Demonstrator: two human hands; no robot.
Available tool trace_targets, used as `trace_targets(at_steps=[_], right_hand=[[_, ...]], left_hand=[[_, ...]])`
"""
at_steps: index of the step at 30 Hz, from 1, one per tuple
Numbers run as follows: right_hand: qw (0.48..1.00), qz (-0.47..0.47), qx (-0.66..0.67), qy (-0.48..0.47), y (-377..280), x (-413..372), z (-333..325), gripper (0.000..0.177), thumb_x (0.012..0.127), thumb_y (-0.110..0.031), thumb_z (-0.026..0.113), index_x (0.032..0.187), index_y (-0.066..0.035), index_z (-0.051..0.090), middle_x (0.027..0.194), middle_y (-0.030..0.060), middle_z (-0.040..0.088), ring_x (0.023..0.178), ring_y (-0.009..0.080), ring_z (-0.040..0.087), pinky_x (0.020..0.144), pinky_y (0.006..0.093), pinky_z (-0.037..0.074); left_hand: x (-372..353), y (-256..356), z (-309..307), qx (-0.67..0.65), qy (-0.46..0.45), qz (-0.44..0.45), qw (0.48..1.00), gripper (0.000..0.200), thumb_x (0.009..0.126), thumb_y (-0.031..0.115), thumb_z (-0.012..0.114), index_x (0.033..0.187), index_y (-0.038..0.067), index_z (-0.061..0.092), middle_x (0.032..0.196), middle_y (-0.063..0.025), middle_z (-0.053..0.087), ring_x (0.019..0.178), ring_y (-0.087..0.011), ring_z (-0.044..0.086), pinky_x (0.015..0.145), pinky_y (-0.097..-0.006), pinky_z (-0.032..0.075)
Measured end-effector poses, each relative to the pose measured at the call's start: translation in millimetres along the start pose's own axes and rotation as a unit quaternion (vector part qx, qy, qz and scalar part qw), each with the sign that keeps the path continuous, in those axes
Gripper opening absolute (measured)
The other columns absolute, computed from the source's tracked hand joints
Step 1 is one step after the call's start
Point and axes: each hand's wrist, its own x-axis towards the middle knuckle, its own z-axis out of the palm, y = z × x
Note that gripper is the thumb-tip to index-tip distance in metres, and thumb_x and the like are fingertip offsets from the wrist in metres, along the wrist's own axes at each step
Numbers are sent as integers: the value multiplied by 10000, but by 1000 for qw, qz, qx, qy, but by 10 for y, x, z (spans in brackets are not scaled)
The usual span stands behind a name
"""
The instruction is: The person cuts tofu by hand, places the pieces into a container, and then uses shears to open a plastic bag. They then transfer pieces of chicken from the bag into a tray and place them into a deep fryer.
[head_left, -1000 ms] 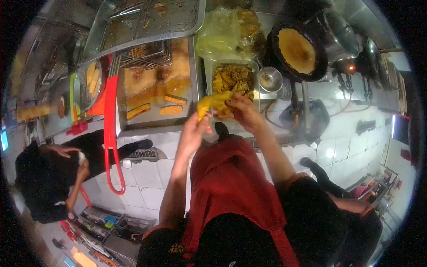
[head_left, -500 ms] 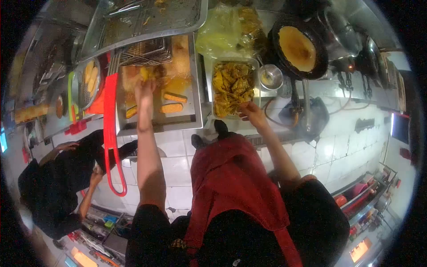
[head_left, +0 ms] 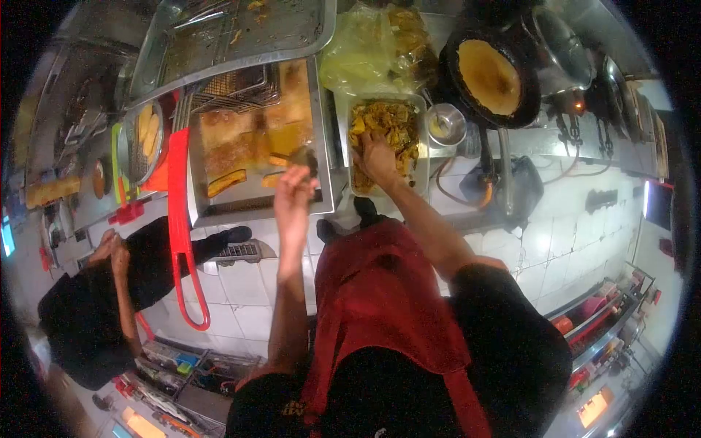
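Observation:
My right hand (head_left: pixel 377 158) reaches down into a clear rectangular tub (head_left: pixel 421 175) of yellow-coated food pieces (head_left: pixel 396 119). Its fingers look apart, with the tips among the pieces. Over the front right corner of a fryer (head_left: pixel 326 175), my left hand (head_left: pixel 294 191) is raised; motion smears its fingers, and I cannot see whether it holds anything. In the frying oil (head_left: pixel 232 142) foam bubbles around long golden slices (head_left: pixel 227 182). Part of another slice shows just beyond my left hand.
A red-handled wire basket (head_left: pixel 179 190) hangs over the fryer's left edge. Behind is a metal tray (head_left: pixel 292 29); to the right are a steel cup (head_left: pixel 446 124) and a black pan (head_left: pixel 456 80) holding a flat round of food (head_left: pixel 488 77). Another person (head_left: pixel 109 292) is at left.
My left hand has drawn back from above the oil, toward me and rightward; the yellow piece at its fingers is gone from view. My right hand has moved from the tub's edge into the food.

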Motion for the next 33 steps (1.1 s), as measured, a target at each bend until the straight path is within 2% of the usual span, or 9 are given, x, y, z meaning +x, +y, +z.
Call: trace_targets(at_steps=[4, 10, 16, 19, 21, 23, 25, 31, 33], right_hand=[[987, 94, -20, -128, -78, 72, -223, 275, 846, -229, 603, 1017, -31, 518, 889, 224, 629, 810, 399, 626, 680, 497, 502], [995, 31, 87, -22, 75, 15, -577, 259, 903, -168, 550, 1120, -28, 531, 935, 227, 626, 841, 387, 627, 715, 454, 502], [963, 130, 234, 4, 400, -281, -678, 302, 911, -140, 573, 1179, -15, 512, 953, 200, 621, 891, 313, 629, 743, 382, 495], [874, 189, 443, 63, 524, -507, -556, 259, 919, -96, 561, 1162, -15, 523, 957, 119, 613, 894, 220, 613, 758, 334, 493], [825, 202, 528, -28, 387, -577, -780, 223, 922, -54, 546, 1142, -17, 532, 980, 65, 589, 892, 165, 583, 759, 302, 491], [825, 190, 526, -79, 459, -698, -674, 224, 917, -47, 550, 1139, -20, 535, 981, 79, 596, 890, 175, 590, 754, 311, 497], [899, 91, 411, -125, 387, -689, -803, 282, 843, 25, 581, 1113, -31, 522, 1045, 108, 587, 1024, 224, 579, 854, 315, 491], [971, 45, 55, -230, 734, -505, -652, 438, 723, -83, 685, 1140, -70, 552, 1065, 169, 569, 1002, 351, 560, 875, 400, 476], [985, -26, -13, -168, 880, -547, -313, 453, 714, -106, 689, 1147, -83, 559, 1070, 157, 570, 998, 344, 560, 887, 407, 461]], left_hand=[[-194, -185, 41, 20, -58, 10, 998, 320, 949, 68, 519, 1263, 19, 478, 1203, -97, 591, 1011, -178, 602, 865, -277, 465], [-208, -228, 154, 33, -87, 18, 996, 233, 959, 22, 458, 1182, 21, 523, 1145, -61, 594, 993, -144, 585, 859, -265, 431], [-72, -148, 426, 53, -133, 5, 990, 272, 924, -22, 481, 1194, -1, 504, 1142, -125, 590, 1009, -190, 587, 925, -275, 441], [24, -269, 694, 197, -143, 27, 970, 326, 896, 29, 550, 1217, 6, 497, 1158, -149, 587, 1009, -244, 601, 918, -327, 462], [170, -678, 948, 274, -101, 104, 951, 373, 874, 66, 580, 1234, 21, 493, 1132, -162, 600, 1016, -286, 602, 907, -367, 468], [220, -836, 1081, 347, -58, 179, 919, 423, 852, 103, 610, 1252, 36, 490, 1106, -174, 613, 1023, -328, 603, 896, -406, 473], [248, -858, 1150, 489, -163, 28, 856, 492, 817, 209, 675, 1258, 68, 510, 1120, -197, 623, 1019, -365, 602, 879, -441, 472], [142, -1126, 1066, 412, -67, 33, 908, 370, 854, 195, 638, 1196, 78, 561, 1086, -220, 635, 1034, -399, 589, 854, -445, 474], [143, -1150, 1060, 400, -50, 8, 915, 351, 863, 182, 633, 1192, 82, 564, 1092, -215, 636, 1034, -393, 594, 850, -439, 477]])
